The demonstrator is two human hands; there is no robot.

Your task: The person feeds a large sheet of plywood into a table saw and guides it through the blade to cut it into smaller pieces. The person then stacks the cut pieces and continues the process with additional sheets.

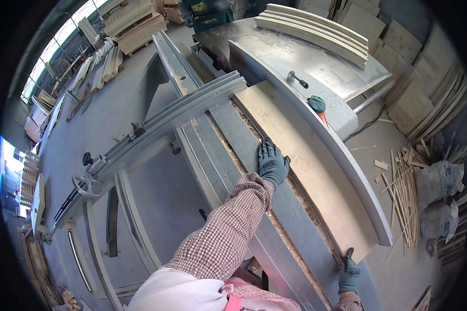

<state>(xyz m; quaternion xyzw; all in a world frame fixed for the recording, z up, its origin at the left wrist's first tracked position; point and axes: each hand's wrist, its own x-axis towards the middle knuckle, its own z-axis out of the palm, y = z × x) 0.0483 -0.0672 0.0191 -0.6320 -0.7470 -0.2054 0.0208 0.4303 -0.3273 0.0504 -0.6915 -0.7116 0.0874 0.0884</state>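
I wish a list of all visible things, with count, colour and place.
fence: one, grey, centre right
long board: one, tan, beside fence
machine table: one, grey, centre
metal rail: one, silver, left
stacked strips: several, cream, top centre
lever: one, black, beyond fence
round object: one, green, beyond fence
thin sticks: many, tan, right floor
sacks: two, whitish, right
leaning panels: several, tan, upper right
wood stacks: several, tan, upper left
left hand: one, teal glove, at board's left edge
right hand: one, teal glove, at board's near corner

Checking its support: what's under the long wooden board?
The grey machine table shows along the board's left edge and past its near end. It probably continues underneath, but whatever lies directly beneath is covered.
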